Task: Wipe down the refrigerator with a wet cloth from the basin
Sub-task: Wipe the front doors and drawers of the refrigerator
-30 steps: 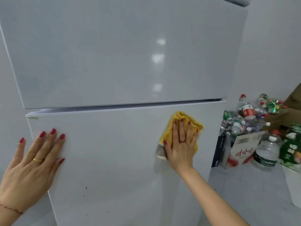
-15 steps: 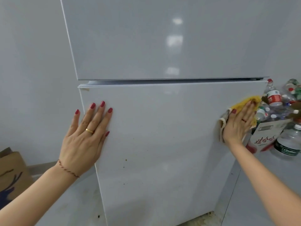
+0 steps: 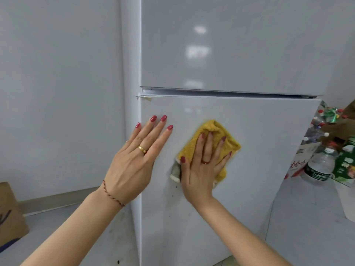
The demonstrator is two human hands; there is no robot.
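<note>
A white two-door refrigerator (image 3: pixel 249 150) fills the middle of the view, its lower door facing me. My right hand (image 3: pixel 201 167) presses a folded yellow cloth (image 3: pixel 215 135) flat against the lower door, fingers spread over it. A whitish corner of the cloth pokes out by the thumb. My left hand (image 3: pixel 134 160) lies flat with fingers apart on the lower door's upper left edge, holding nothing. A few dark specks mark the door below the cloth. The basin is not in view.
A pile of plastic bottles and boxes (image 3: pixel 326 150) sits on the floor to the right of the refrigerator. A brown cardboard box (image 3: pixel 9 214) stands at the lower left by the white wall (image 3: pixel 57 93).
My right hand has slid the cloth from the door's right edge back leftward to near my left hand. The view has shifted so the refrigerator sits further right.
</note>
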